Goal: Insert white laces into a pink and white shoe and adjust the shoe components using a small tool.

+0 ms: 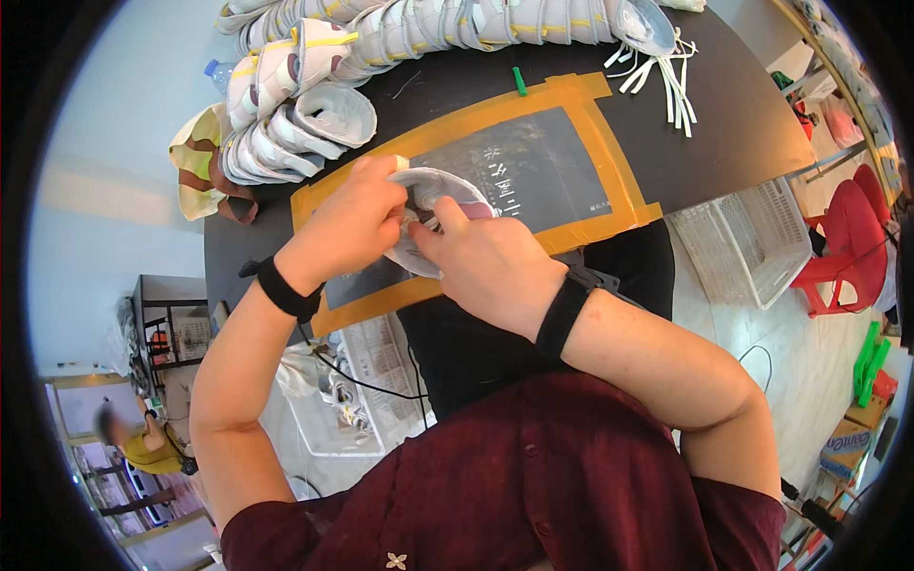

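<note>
Both of my hands hold one white cup-shaped face mask (430, 187) over a dark mat edged with orange tape (533, 152). My left hand (350, 224) grips the mask's left rim. My right hand (481, 257) pinches its near side, with the thumb pressing into the cup. Each wrist carries a black band. The lower part of the mask is hidden behind my fingers.
A long curved row of stacked white masks (400, 38) lines the far edge of the black table (733, 114). Loose white straps (666, 71) lie at the right, a small green clip (519, 81) near them. White wire baskets (747, 238) and a red chair (847, 238) stand beside the table.
</note>
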Motion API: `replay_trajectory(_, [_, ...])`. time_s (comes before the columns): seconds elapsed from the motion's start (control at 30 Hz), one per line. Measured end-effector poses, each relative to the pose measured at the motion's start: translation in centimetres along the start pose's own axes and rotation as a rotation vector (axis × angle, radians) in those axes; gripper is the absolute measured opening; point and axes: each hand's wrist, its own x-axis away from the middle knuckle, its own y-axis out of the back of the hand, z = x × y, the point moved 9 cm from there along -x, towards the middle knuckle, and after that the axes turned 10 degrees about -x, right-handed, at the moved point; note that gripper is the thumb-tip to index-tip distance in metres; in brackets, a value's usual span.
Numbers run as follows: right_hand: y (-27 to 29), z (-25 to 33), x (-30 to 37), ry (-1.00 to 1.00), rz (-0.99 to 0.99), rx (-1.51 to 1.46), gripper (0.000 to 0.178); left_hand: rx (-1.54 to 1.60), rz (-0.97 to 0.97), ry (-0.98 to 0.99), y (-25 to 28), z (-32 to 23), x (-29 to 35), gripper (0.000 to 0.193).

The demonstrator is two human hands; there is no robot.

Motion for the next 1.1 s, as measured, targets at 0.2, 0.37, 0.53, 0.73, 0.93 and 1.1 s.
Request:
replay_trajectory(0.2, [-0.2,-0.6,-0.9,-0.027,0.112,-0.026,0.041,0.054,0.007,0.043,0.1,0.3,-0.1,0.007])
replay_trajectory(0.37, [-0.2,-0.3,-0.8,-0.020,0.112,-0.049,0.039,0.075,-0.080,0.022,0.5,0.2,0.5,0.007])
replay_trajectory(0.53, [-0.3,-0.4,-0.6,-0.003,0.095,-0.060,0.044,0.155,-0.041,0.071,0.0,0.6,0.6,0.007])
replay_trajectory(0.73, [-0.4,-0.5,-0.8,-0.006,0.113,-0.018,0.049,0.139,-0.087,0.048,0.1,0.3,0.6,0.006])
replay_trajectory(0.93, [-0.1,-0.8,-1.7,-0.037,0.159,-0.081,0.025,0.041,-0.128,0.025,0.6,0.0,0.7,0.007])
replay_trajectory(1.1, [-0.3,-0.7,-1.5,-0.009,0.126,-0.089,0.024,-0.016,-0.014,0.063,0.8,-0.4,0.9,0.008])
